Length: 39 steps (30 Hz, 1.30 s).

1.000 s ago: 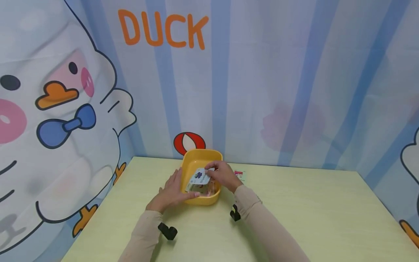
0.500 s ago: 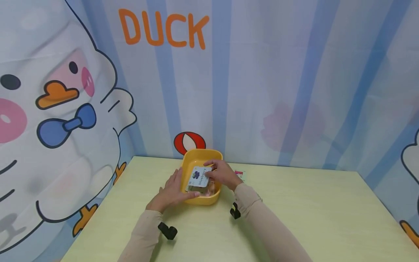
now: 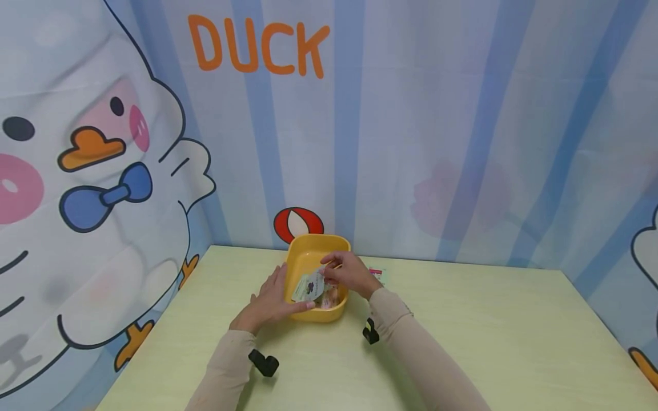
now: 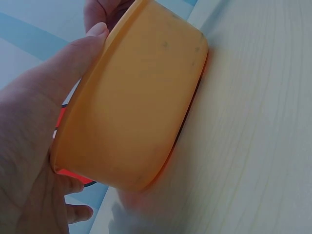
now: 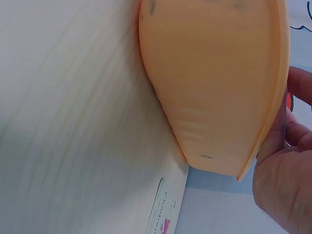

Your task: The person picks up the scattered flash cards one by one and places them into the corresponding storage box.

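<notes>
In the head view, a yellow plastic bin (image 3: 307, 246) stands on the table. My left hand (image 3: 269, 301) lies against its left side, fingers stretched along the outer wall and thumb over the front rim. The left wrist view shows that thumb (image 4: 73, 58) along the bin's rim. My right hand (image 3: 352, 275) reaches over the right rim and pinches a white card with a purple blueberry picture (image 3: 311, 287). This card is tilted inside the bin. Beneath it lie other printed cards (image 3: 329, 298), partly covered. From the right wrist, the bin wall hides what the fingers hold.
Right behind the right hand, a flat card with a pink print (image 3: 377, 274) lies on the pale wooden table (image 3: 462, 319); the right wrist view shows "Children" on this card (image 5: 163, 212). A curtain with a duck print (image 3: 385, 142) hangs at the table's back edge.
The blueberry card, facing up with its word readable half a second ago, has tipped and moved lower left in the bin. My left hand and the bin keep their places.
</notes>
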Motion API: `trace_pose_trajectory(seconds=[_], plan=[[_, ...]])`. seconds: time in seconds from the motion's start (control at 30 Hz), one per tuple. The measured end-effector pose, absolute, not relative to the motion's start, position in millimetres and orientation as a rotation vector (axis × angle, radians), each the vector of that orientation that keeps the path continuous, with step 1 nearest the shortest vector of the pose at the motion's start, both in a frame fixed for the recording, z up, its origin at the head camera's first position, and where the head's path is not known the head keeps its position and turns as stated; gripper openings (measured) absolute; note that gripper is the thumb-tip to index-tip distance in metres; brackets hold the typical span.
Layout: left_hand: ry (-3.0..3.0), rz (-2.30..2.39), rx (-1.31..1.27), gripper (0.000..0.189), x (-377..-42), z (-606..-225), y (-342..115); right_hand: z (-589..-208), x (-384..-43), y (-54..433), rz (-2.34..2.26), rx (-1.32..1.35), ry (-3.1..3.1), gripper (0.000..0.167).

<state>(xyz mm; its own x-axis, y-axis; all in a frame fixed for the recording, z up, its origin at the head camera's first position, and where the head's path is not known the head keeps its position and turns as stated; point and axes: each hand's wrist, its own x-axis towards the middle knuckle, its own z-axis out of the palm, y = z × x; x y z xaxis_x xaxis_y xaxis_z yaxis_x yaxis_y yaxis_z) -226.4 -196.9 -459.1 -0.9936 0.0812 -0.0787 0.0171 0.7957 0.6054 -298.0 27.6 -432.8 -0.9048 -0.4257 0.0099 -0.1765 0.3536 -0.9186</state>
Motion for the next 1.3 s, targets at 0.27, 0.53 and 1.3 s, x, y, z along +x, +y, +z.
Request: trace_pose_trajectory(seconds=[0.27,0.53,1.3], plan=[[2.879,0.976,0.081,0.130,-225.8,-458.1,-196.1,-432.8,-297.8,29.3,-1.583,-0.534,2.386,0.026],[2.866,0.982,0.056,0.128,-225.1,-455.8,-194.0,-430.8,-296.9,28.0,-1.581,-0.468,2.398,0.027],[2.865,0.999,0.050,0.133,-225.8,-457.4,-194.6,-430.4,-295.3,34.0,-1.633,-0.480,2.338,0.026]])
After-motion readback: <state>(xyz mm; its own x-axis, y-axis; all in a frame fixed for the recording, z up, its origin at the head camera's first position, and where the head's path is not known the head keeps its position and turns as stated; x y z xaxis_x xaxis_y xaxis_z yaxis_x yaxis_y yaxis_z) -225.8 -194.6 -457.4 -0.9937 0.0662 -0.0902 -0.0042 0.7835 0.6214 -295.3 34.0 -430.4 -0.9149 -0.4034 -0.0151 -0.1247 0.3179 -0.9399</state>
